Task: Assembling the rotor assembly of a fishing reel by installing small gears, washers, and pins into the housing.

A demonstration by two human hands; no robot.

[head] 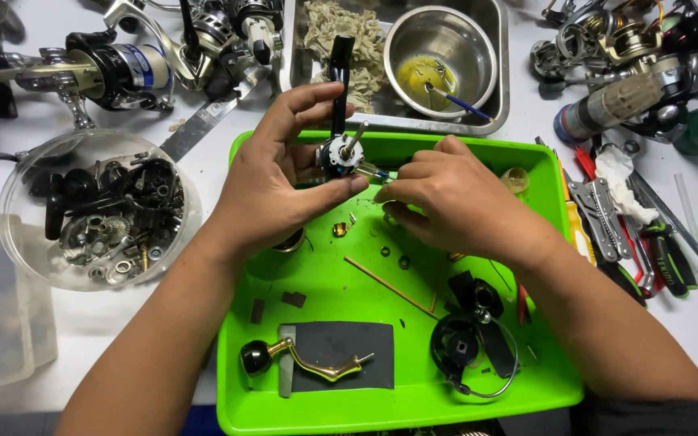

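Note:
My left hand [276, 182] grips a black fishing reel body [338, 149] with a metal shaft sticking up, held over the bright green tray [543, 387]. My right hand [446, 198] pinches a small thin tool [373, 171] against the reel body's side; its tip is mostly hidden by my fingers. In the tray lie a gold crank handle with a black knob [300, 359] on a dark mat, a black rotor with a wire bail [470, 347], a thin wooden stick [385, 278] and small washers.
A clear bowl of reel parts [94, 214] sits left of the tray. A steel tray [502, 64] behind holds a rag and a metal bowl with yellow oil and a brush. Whole reels lie top left [115, 69] and top right. Pliers and screwdrivers [616, 226] lie right.

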